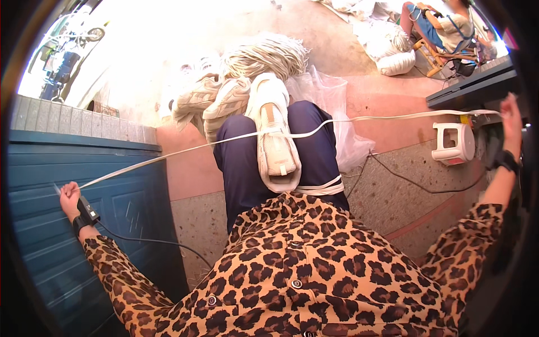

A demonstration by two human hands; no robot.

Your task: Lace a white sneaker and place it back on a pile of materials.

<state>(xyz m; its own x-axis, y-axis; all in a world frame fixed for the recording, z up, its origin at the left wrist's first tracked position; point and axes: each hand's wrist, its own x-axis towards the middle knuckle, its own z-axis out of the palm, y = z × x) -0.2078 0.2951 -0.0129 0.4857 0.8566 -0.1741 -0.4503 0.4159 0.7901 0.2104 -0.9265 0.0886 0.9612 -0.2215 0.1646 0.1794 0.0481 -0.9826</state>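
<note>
Person's seated, navy-trousered thighs (pixel 238 157) pinching a cream-and-beige sneaker (pixel 276 151) upright between them, opening toward the body, toe away; looks like the legs serve as a vise so both hands stay free. A long, flat cream fabric lace (pixel 196 147) crosses the sneaker's upper and runs out both ways; too small to tell which eyelets it passes through. Left hand (pixel 70 197), out by the blue panelled metal door (pixel 90 168), has its fingers curled closed on one end; a pale pointed tip pokes out beside them, can't tell what it is. Right hand (pixel 510 118), far out and higher in view, has the other end at its fingers; they look mostly closed, but blur hides the exact grip. Left run is straight, right run a bit wavy, so tension probably isn't even. Arms that wide presumably keep both lengths clear of the lap. Spare white laces (pixel 323 188) lie over the right thigh, likely for short reach. Past the knees: more beige sneakers (pixel 227 101) and a thick cream lace bundle (pixel 264 56), grouped in front, probably as stock.
</note>
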